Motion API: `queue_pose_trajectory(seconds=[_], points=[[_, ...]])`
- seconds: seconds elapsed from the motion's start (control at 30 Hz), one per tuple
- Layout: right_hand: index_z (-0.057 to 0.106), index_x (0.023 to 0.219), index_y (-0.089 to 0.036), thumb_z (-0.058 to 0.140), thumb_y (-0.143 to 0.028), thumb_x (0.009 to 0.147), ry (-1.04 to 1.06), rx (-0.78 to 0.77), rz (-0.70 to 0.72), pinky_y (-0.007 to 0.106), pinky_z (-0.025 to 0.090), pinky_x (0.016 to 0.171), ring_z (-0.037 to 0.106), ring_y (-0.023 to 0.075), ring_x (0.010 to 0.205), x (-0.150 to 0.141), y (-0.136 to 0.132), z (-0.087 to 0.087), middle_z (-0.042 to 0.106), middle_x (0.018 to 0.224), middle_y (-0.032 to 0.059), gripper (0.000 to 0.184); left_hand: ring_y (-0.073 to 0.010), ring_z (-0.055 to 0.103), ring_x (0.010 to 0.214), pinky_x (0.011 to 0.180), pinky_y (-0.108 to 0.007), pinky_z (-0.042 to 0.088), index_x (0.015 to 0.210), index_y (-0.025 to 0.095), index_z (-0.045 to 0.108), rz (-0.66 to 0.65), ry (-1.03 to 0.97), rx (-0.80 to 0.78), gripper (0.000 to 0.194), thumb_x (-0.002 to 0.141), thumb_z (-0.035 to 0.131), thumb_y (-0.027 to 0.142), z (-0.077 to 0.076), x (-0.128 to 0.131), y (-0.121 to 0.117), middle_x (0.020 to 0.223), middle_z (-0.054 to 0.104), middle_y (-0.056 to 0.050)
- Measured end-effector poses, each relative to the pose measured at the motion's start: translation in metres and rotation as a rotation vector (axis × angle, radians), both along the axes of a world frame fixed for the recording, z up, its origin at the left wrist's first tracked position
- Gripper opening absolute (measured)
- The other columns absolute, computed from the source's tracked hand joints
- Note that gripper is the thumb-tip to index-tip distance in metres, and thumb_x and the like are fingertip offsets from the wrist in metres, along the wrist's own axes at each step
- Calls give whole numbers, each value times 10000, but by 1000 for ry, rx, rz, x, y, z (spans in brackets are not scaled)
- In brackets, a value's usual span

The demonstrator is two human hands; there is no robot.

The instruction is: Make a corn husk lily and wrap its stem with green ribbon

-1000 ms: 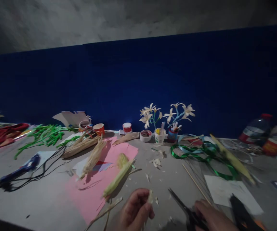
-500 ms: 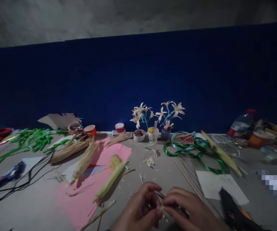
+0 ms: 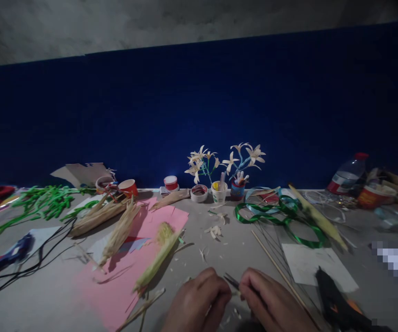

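Note:
My left hand (image 3: 199, 302) and my right hand (image 3: 275, 304) sit close together at the bottom edge, both with fingers curled shut. Dark scissors blades (image 3: 231, 280) poke out between them from the right hand's side. A small pale husk scrap (image 3: 237, 292) shows between the fingertips, pinched by the left hand. Much of both hands is cut off by the frame. Husk crumbs (image 3: 235, 313) lie on the grey table (image 3: 46, 295) under them.
A pink sheet (image 3: 122, 276) with a corn cob (image 3: 157, 260) and dry husks (image 3: 119, 230) lies left. A blue glue gun (image 3: 8, 256) is far left, a black one (image 3: 337, 304) at right. Wooden skewer (image 3: 278, 269), white paper (image 3: 318, 267), green ribbon (image 3: 282, 216), husk flowers (image 3: 226, 163), bottle (image 3: 347, 177).
My right hand came in from the right with the scissors and met the left hand. Both hands then sank slightly toward the bottom edge, and the view swung a little to the right.

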State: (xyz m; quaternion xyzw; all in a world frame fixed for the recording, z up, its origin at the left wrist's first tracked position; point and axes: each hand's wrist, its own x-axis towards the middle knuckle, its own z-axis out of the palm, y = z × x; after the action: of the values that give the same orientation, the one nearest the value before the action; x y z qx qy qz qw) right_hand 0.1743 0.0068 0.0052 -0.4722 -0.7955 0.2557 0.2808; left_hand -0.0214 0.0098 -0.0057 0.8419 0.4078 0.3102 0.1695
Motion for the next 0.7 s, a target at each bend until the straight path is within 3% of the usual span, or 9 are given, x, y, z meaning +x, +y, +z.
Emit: queue_pose_trajectory(seconds=[0.3,0.57,0.63,0.7], points=[[440,600,-244,249,-501,993,44,51,-142,238,388,547,552,143,515,-3,1,-11,546,531,-28,507,-163,628,570,513,-223,432,765,168,613,-21,31,146,176,848,488,76,0,3,1,637,660,-76],[369,449,-237,252,-572,958,152,-171,-191,229,397,507,505,128,420,-4,7,-15,429,390,-42,620,-163,602,489,456,-250,388,712,159,627,-16,126,291,214,846,486,70,3,6,-1,562,647,-70],[543,560,-217,243,-561,963,173,-91,-161,226,435,514,584,148,502,2,6,-10,570,507,-1,609,-160,606,514,476,-240,396,718,166,615,-24,80,220,215,842,474,60,3,5,-1,585,651,-74],[668,932,-203,365,-573,935,153,81,-74,229,502,618,671,176,701,10,5,-4,713,827,60,479,-160,608,545,504,-228,408,722,175,597,-31,7,129,203,825,473,51,3,4,-1,608,651,-75]])
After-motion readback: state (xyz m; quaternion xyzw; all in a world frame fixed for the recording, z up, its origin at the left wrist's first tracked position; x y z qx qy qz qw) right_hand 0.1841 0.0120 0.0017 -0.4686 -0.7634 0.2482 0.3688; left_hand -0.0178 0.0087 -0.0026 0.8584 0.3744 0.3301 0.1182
